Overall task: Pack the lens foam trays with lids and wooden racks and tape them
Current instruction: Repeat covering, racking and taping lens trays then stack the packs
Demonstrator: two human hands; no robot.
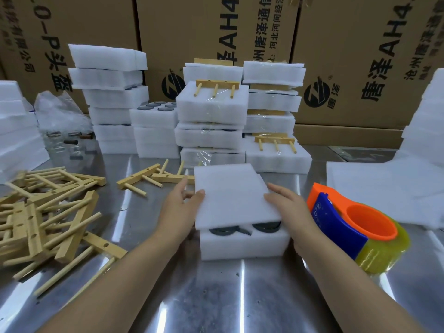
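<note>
A white foam tray (pixel 243 245) with dark round lenses (pixel 223 230) rests on the metal table in front of me. A thin white foam lid (pixel 231 195) sits tilted over it, its near edge lifted so the lenses show. My left hand (pixel 181 207) grips the lid's left edge, thumb on top. My right hand (pixel 287 209) holds its right edge. An orange and blue tape dispenser (pixel 353 227) with yellowish tape stands just right of my right hand. Loose wooden racks (pixel 55 212) with dowel pegs lie piled at the left.
Taped foam packs (pixel 211 106), some with wooden racks on top, are stacked behind the tray. More foam stacks (pixel 110 92) stand at the back left, foam sheets (pixel 384 186) at the right. Cardboard boxes (pixel 360 56) line the back. A plastic bag (pixel 60 111) lies far left.
</note>
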